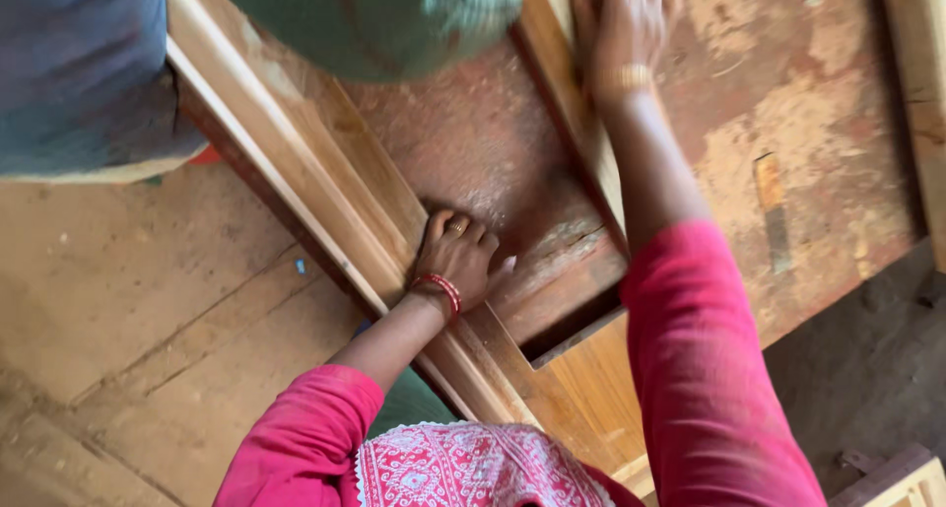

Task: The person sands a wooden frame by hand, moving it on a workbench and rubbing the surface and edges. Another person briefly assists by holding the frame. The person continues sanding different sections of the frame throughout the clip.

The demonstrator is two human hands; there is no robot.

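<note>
Left hand [456, 261] pressed down on the inner edge of a long moulded rail [325, 187] of a wooden frame, fingers curled and close together, gripping nothing, only bearing on the wood. Ring on one finger, red bangles at the wrist, pink sleeve up the forearm.

Right hand [626, 24] stretched far forward at the top of the view, laid flat on the second frame rail [581, 137], fingers together; tips partly blurred and cut by the picture edge, so cannot tell whether wrapped around anything. Gold bangle at the wrist, pink sleeve from the elbow down.

Frame resting on a worn reddish-brown bench [808, 142], scratched and patched pale. Two rails running diagonally, from lower centre towards upper left and upper centre, joined by a short cross-piece near the body. Bench top visible between the rails, dusty and scuffed.

Hands well apart, one on each rail.

Upper left: another person's clothing, blue cloth [79, 68] and green cloth [384, 19], close against the far end of the left rail. Left of the frame, a dusty wooden floor [128, 300]. Patterned pink and white fabric at bottom centre.
</note>
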